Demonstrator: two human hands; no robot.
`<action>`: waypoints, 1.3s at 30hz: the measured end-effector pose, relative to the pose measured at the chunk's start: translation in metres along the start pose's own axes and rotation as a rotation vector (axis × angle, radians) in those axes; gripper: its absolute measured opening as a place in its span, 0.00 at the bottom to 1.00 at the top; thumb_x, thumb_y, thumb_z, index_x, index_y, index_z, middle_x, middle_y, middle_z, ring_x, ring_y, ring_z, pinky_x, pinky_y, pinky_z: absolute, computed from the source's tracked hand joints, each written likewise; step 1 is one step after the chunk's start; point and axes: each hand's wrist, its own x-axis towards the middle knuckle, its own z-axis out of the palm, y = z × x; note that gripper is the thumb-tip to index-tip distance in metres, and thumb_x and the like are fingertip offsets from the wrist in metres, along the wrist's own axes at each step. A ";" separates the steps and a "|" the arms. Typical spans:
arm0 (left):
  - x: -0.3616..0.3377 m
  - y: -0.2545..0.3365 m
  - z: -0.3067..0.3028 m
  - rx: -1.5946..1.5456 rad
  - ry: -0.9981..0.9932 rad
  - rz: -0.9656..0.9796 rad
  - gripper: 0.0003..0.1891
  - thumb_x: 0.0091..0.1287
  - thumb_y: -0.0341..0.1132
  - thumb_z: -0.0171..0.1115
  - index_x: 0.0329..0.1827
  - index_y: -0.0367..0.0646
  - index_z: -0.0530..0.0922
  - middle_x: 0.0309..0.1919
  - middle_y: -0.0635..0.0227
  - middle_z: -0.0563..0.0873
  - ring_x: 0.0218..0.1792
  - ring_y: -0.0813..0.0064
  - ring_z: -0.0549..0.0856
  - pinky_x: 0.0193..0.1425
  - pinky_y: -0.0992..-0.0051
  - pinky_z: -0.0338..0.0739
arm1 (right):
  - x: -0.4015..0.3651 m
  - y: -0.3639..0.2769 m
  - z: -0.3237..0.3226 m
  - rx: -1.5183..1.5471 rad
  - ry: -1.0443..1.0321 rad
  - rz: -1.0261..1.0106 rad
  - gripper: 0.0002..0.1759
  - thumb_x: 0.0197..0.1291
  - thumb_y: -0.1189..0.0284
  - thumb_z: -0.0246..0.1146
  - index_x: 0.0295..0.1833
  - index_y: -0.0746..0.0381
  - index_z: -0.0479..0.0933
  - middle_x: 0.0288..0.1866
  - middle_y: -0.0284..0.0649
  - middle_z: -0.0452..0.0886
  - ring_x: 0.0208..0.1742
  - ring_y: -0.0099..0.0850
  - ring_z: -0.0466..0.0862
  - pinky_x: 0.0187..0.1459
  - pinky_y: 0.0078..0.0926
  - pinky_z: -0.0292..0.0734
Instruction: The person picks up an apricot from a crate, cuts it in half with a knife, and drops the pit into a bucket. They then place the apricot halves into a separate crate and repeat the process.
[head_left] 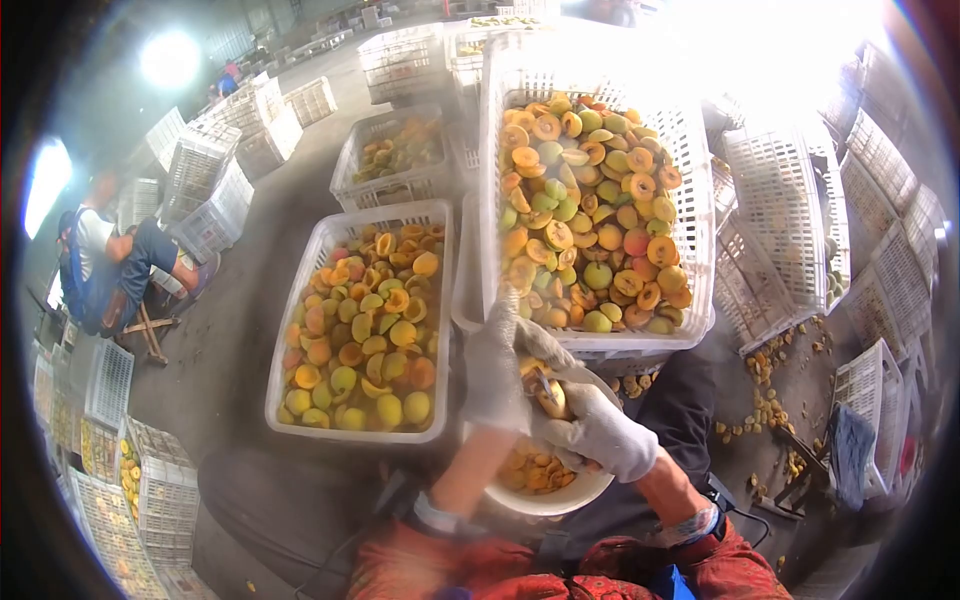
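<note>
Both hands wear pale gloves and meet above a round white bowl point(563, 497) holding orange fruit pieces. My right hand point(608, 430) has its fingers wrapped round a cut fruit point(550, 397), and a small dark metal tool shows against the fruit. My left hand point(497, 372) is beside it, its fingertips near the lower left edge of the large white crate point(698, 200) of halved fruit; what it holds, if anything, is hidden. To the left stands a lower white crate point(272, 390) filled with yellow and orange halves.
Another fruit crate point(340, 180) stands behind. A person point(95, 250) sits on a low stool at the far left. Stacked crates point(775, 200) line the right, with fruit pieces point(765, 400) scattered on the floor. More crates point(165, 480) stand lower left.
</note>
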 end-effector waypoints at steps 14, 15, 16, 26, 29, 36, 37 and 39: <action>0.013 0.023 -0.031 0.811 -0.042 0.318 0.22 0.69 0.50 0.55 0.57 0.44 0.75 0.49 0.63 0.82 0.53 0.65 0.80 0.60 0.62 0.72 | -0.026 0.101 -0.034 -0.854 -0.519 -0.199 0.11 0.56 0.67 0.65 0.39 0.64 0.77 0.25 0.45 0.78 0.28 0.42 0.80 0.31 0.37 0.74; 0.024 0.035 -0.048 0.518 0.077 0.255 0.22 0.69 0.50 0.55 0.58 0.44 0.74 0.50 0.62 0.82 0.55 0.65 0.80 0.62 0.62 0.71 | -0.023 0.093 -0.045 -0.852 -0.513 -0.196 0.11 0.56 0.67 0.65 0.39 0.64 0.77 0.25 0.45 0.78 0.28 0.42 0.80 0.31 0.37 0.74; 0.034 0.047 -0.069 0.226 0.199 0.187 0.23 0.69 0.50 0.54 0.59 0.44 0.73 0.51 0.62 0.81 0.56 0.64 0.79 0.63 0.61 0.70 | -0.018 0.087 -0.056 -0.810 -0.338 -0.195 0.11 0.56 0.68 0.65 0.39 0.64 0.76 0.25 0.46 0.78 0.28 0.44 0.80 0.31 0.38 0.74; 0.059 -0.011 -0.090 -0.828 0.155 -0.227 0.19 0.72 0.42 0.53 0.56 0.35 0.71 0.53 0.52 0.80 0.56 0.55 0.81 0.65 0.52 0.76 | 0.091 0.047 -0.119 -1.261 0.249 0.022 0.13 0.51 0.75 0.62 0.45 0.60 0.79 0.35 0.50 0.82 0.43 0.48 0.83 0.41 0.41 0.78; 0.038 -0.013 -0.039 -0.622 0.234 -0.282 0.14 0.73 0.40 0.52 0.47 0.38 0.76 0.43 0.59 0.84 0.47 0.61 0.85 0.60 0.58 0.80 | 0.102 0.088 -0.137 -1.334 0.219 -0.113 0.17 0.52 0.77 0.61 0.50 0.61 0.78 0.34 0.48 0.83 0.36 0.41 0.85 0.35 0.37 0.79; 0.029 -0.051 -0.014 -0.309 0.090 -0.314 0.16 0.75 0.37 0.50 0.61 0.41 0.72 0.53 0.67 0.80 0.51 0.74 0.80 0.54 0.74 0.79 | 0.042 -0.012 -0.086 0.278 0.185 -0.005 0.24 0.51 0.77 0.59 0.57 0.65 0.75 0.21 0.32 0.73 0.15 0.17 0.70 0.16 0.14 0.64; 0.020 -0.036 0.005 -0.215 0.028 -0.286 0.16 0.74 0.42 0.50 0.57 0.43 0.73 0.50 0.65 0.79 0.52 0.71 0.80 0.55 0.71 0.78 | 0.040 -0.016 -0.074 0.247 0.117 -0.017 0.23 0.52 0.76 0.60 0.57 0.64 0.76 0.24 0.32 0.75 0.19 0.17 0.71 0.20 0.15 0.65; 0.016 -0.028 0.014 -0.118 -0.017 -0.257 0.17 0.74 0.47 0.50 0.53 0.44 0.74 0.48 0.63 0.79 0.53 0.68 0.79 0.56 0.67 0.77 | 0.038 -0.026 -0.053 0.162 0.065 -0.042 0.20 0.54 0.75 0.61 0.55 0.64 0.76 0.30 0.31 0.77 0.27 0.18 0.74 0.28 0.17 0.69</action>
